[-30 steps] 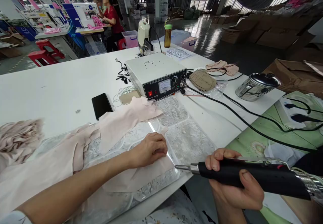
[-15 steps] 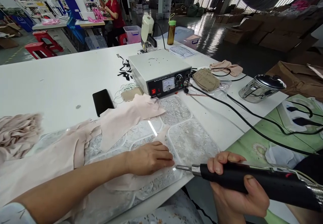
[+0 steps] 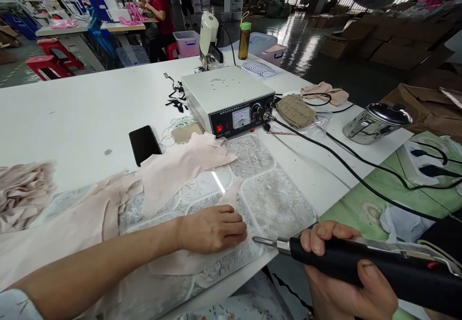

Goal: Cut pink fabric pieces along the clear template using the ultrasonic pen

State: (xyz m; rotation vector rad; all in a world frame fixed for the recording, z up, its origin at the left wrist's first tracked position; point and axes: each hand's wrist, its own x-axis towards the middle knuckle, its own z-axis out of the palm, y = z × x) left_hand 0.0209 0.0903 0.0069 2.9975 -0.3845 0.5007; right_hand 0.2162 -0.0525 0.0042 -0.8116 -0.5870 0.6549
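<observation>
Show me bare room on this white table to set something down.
Bare tabletop lies beyond the phone, left of the black scraps; a smaller patch between patterned mat and nearer black cable. Crowded: around the pale cloth and left hand.

On the table (image 3: pixel 90 118), a mat (image 3: pixel 279 199) is lying along the near edge — fabric pieces (image 3: pixel 186 166) are lying over it, and a fabric pile (image 3: pixel 25 197) is sitting at its left. The left hand (image 3: pixel 212 228) is resting on 1 piece; the right hand (image 3: pixel 344 293) is holding a tool (image 3: pixel 346 260) — reaching just beside the left hand. Behind the mat, a control box (image 3: pixel 225 91) is standing between a phone (image 3: pixel 145 145), left, and a canister (image 3: pixel 373 125), right.
</observation>
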